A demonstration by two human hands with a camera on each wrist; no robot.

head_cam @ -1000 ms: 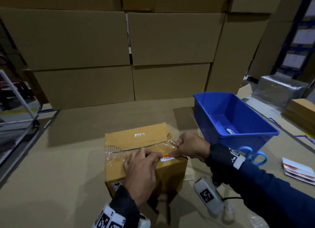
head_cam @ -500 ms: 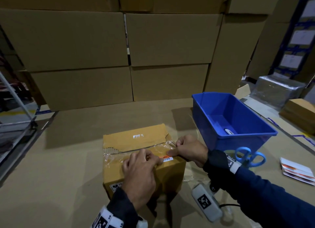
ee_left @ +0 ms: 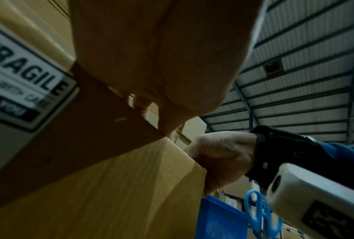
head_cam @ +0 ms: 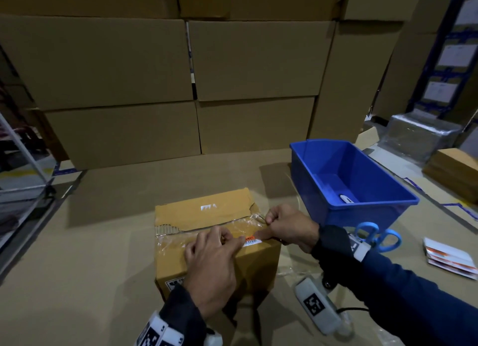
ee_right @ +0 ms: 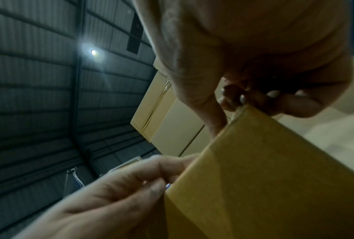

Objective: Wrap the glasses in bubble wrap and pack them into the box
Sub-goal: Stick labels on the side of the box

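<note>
Head view: small brown cardboard box (head_cam: 207,211) sitting on the counter (head_cam: 103,255); left hand (head_cam: 212,265) lying fingers-down on its taped top; right hand (head_cam: 287,228) curling, pinching clear tape (head_cam: 243,224) at the right edge.
Left wrist view: left hand's palm (ee_left: 162,56) resting over the box's edge beside the FRAGILE label (ee_left: 25,80).
Right wrist view: right fingers (ee_right: 294,103) curling at the box's corner.

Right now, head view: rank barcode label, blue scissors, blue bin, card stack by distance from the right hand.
From the right hand:
1. barcode label, under its thumb on the box top
2. blue scissors, just right of the wrist
3. blue bin, behind the scissors
4. card stack, far right
</note>
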